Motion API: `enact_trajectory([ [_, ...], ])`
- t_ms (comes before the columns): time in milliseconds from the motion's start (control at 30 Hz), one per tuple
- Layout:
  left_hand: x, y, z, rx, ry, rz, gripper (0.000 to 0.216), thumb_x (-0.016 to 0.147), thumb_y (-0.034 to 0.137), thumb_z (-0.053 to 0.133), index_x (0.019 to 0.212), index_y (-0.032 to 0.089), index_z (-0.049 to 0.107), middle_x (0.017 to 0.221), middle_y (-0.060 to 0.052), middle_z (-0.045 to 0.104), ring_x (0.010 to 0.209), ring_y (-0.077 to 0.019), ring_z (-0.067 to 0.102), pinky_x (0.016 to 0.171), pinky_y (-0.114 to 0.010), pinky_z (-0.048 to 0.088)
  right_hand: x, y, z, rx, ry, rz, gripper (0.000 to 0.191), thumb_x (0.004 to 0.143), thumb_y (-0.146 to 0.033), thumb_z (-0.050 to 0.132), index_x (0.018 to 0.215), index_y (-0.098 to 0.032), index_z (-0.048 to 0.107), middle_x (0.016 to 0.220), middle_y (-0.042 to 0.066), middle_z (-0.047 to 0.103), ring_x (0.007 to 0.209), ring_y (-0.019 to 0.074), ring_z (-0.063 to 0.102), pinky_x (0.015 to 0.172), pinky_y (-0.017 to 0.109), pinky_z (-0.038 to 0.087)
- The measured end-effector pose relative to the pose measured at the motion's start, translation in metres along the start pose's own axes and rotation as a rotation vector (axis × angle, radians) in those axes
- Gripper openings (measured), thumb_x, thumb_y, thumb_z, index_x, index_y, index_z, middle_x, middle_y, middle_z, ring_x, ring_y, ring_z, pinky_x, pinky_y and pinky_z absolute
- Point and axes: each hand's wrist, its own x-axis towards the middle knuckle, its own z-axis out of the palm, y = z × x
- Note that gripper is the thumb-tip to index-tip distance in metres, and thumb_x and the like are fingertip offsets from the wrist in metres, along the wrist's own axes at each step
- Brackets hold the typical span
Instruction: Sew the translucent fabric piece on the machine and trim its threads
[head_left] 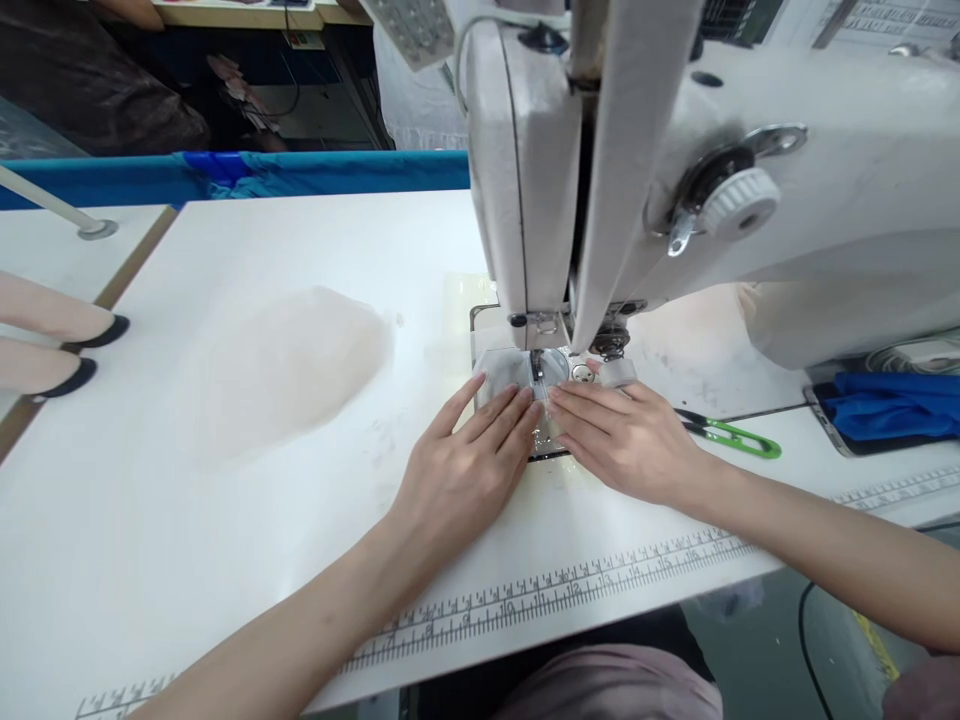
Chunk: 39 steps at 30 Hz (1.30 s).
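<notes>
A white sewing machine (540,180) stands over the table, its presser foot (536,365) down near the metal plate. Under and beside the foot lies a thin, see-through sheet (499,372), its outline hard to make out. My left hand (469,455) rests flat to the left of the foot, fingers stretched out, their tips on the sheet. On the other side my right hand (626,440) also lies flat, fingertips just right of the foot and near my left fingers. Neither hand grips anything. Green-handled thread snips (739,437) lie beside my right wrist, blades partly hidden.
A measuring tape (570,580) runs along the white table's (300,520) front edge. At right, blue cloth (896,400) covers part of a phone (829,410). Two pinkish, black-ended shapes (56,315) reach in at left, near a white rod (45,195). Blue fabric (337,175) borders the back.
</notes>
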Motion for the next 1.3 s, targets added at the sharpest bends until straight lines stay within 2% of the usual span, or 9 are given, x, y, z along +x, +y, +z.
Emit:
enact_trajectory([
  [200, 0.001, -0.001, 0.002, 0.015, 0.008, -0.030, 0.026, 0.090, 0.016, 0.053, 0.112, 0.008, 0.065, 0.114, -0.013, 0.067, 0.107, -0.0257, 0.064, 0.105, -0.050, 0.044, 0.004, 0.001, 0.002, -0.026, 0.003, 0.022, 0.025, 0.093, -0.021, 0.049, 0.105, -0.012, 0.068, 0.110, 0.007, 0.071, 0.095, 0.0177, 0.067, 0.101, 0.040, 0.047],
  [367, -0.003, 0.006, -0.005, 0.037, 0.004, -0.010, 0.025, 0.091, 0.019, 0.053, 0.111, 0.011, 0.065, 0.113, -0.011, 0.068, 0.105, -0.0240, 0.066, 0.102, -0.049, 0.047, 0.003, 0.002, -0.001, -0.024, -0.008, 0.005, 0.024, 0.093, -0.020, 0.048, 0.106, -0.015, 0.068, 0.111, 0.006, 0.070, 0.097, 0.0174, 0.066, 0.100, 0.041, 0.047],
  [500, -0.003, 0.009, -0.008, 0.040, 0.002, -0.003, 0.025, 0.090, 0.018, 0.054, 0.110, 0.008, 0.066, 0.111, -0.013, 0.069, 0.103, -0.0250, 0.067, 0.100, -0.050, 0.048, 0.003, 0.001, -0.001, -0.034, 0.001, -0.003, 0.023, 0.094, -0.021, 0.048, 0.104, -0.016, 0.068, 0.111, 0.005, 0.070, 0.098, 0.0169, 0.066, 0.100, 0.040, 0.046],
  [900, -0.002, 0.003, -0.002, 0.030, 0.013, -0.034, 0.026, 0.090, 0.022, 0.055, 0.110, 0.008, 0.065, 0.111, -0.011, 0.070, 0.105, -0.0244, 0.066, 0.104, -0.048, 0.044, 0.006, 0.001, 0.002, -0.109, -0.045, 0.062, 0.028, 0.097, -0.026, 0.043, 0.110, -0.016, 0.066, 0.111, 0.002, 0.070, 0.092, 0.0157, 0.065, 0.106, 0.038, 0.038],
  [1133, 0.001, -0.001, 0.002, 0.020, 0.011, -0.045, 0.030, 0.091, 0.026, 0.055, 0.111, 0.006, 0.065, 0.114, -0.012, 0.068, 0.107, -0.0256, 0.065, 0.105, -0.048, 0.042, 0.007, 0.005, 0.007, -0.074, -0.107, 0.095, 0.033, 0.097, -0.028, 0.041, 0.117, -0.014, 0.063, 0.110, 0.006, 0.070, 0.102, 0.0199, 0.062, 0.104, 0.042, 0.038],
  [1300, 0.001, -0.004, 0.005, 0.012, 0.000, -0.066, 0.033, 0.091, 0.028, 0.054, 0.114, 0.007, 0.064, 0.117, -0.012, 0.067, 0.110, -0.0266, 0.063, 0.105, -0.047, 0.042, 0.006, 0.006, 0.007, -0.090, -0.120, 0.121, 0.034, 0.097, -0.029, 0.041, 0.119, -0.015, 0.063, 0.112, 0.006, 0.070, 0.106, 0.0220, 0.060, 0.107, 0.045, 0.035],
])
